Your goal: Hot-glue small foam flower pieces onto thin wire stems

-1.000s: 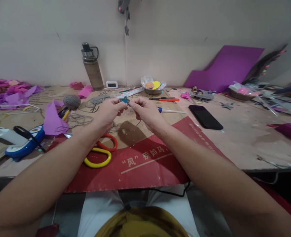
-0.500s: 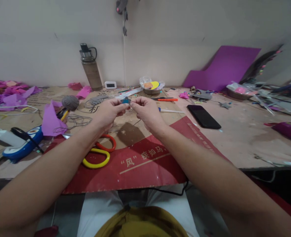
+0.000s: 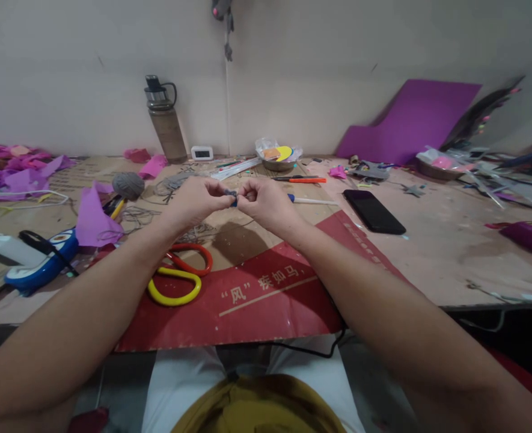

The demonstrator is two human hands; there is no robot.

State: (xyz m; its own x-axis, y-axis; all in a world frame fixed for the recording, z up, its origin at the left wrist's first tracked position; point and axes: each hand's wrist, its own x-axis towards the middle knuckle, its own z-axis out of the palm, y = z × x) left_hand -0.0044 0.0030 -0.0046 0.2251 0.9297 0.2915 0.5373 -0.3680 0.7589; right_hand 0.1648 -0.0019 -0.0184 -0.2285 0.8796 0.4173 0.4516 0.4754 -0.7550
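Note:
Over the middle of the table, my left hand (image 3: 202,197) and my right hand (image 3: 262,202) meet at the fingertips. Between them is a small blue-grey piece (image 3: 232,196), mostly covered by the fingers; its kind cannot be made out. Both hands pinch it from opposite sides. A thin grey thread (image 3: 243,225) runs below the hands. Beneath my left wrist lie scissors (image 3: 175,287) with one yellow and one red handle loop, on a red printed cardboard sheet (image 3: 266,310). A ball of grey yarn (image 3: 128,186) rests to the left.
A phone (image 3: 374,211) lies on the right. At the back stand a bottle (image 3: 166,123), a small white clock (image 3: 201,153) and a bowl of scraps (image 3: 278,162). Purple foam sheet (image 3: 410,123) leans on the wall. An orange-handled cutter (image 3: 308,180) lies beyond my right hand.
My fingers have turned inward and curled more over the small piece, so less of it shows. My right hand's fingers have bunched closer together.

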